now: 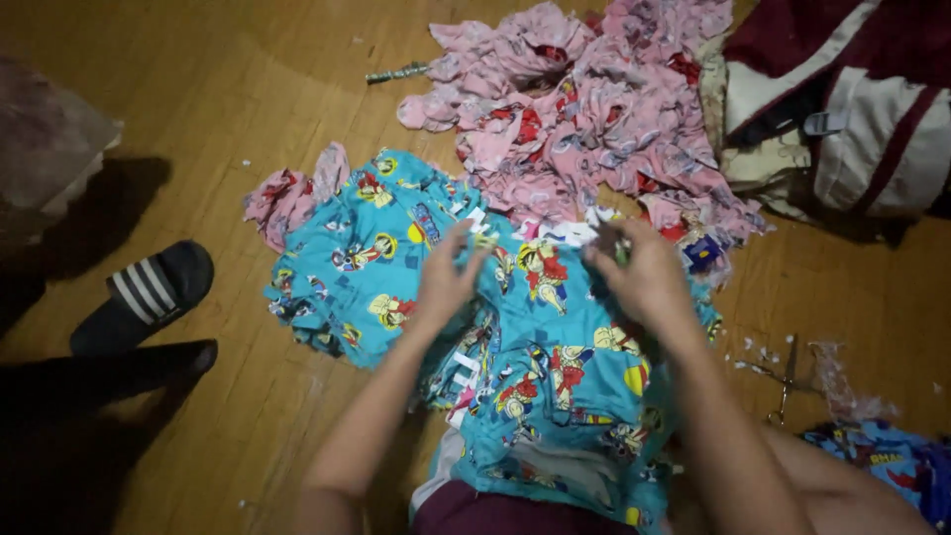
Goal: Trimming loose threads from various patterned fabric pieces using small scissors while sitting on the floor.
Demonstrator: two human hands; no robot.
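The turquoise cartoon-print garments (555, 347) and the pink heap (584, 119) look like soft, matt, crumpled cloth. They lie on a wooden floor (248, 109) with a faint satin sheen. The scissors (788, 381) look like dull metal, and the striped slipper (149, 292) like matt rubbery plastic.

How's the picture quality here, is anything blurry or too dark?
Head view: warm dim light, left edge falls into deep shadow around the striped slipper; right hand is motion-blurred, left hand slightly soft; turquoise printed fabric reads clearly.
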